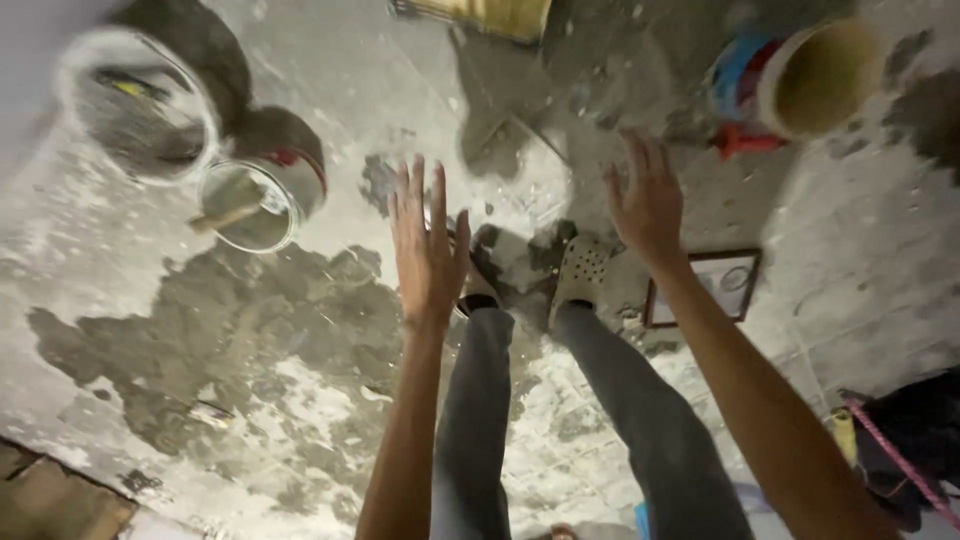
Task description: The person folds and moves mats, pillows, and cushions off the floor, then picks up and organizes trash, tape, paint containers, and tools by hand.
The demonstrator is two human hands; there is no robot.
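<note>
My left hand (428,245) is stretched out in front of me, fingers straight and apart, holding nothing. My right hand (648,200) is also raised and spread, with nothing in it. Both hover above the wet, stained concrete floor (250,330). Below them are my legs in grey trousers (480,400) and my feet in pale perforated clogs (580,272). The nearest thing to my left hand is a small paint can (262,200) with a wooden stick in it, off to the left.
A large white bucket (140,105) stands at the upper left. A yellowish bucket (815,75) lies at the upper right beside blue and red things. A small framed panel (720,285) lies on the floor by my right forearm. Dark cloth with a pink cord (905,450) sits at the right edge.
</note>
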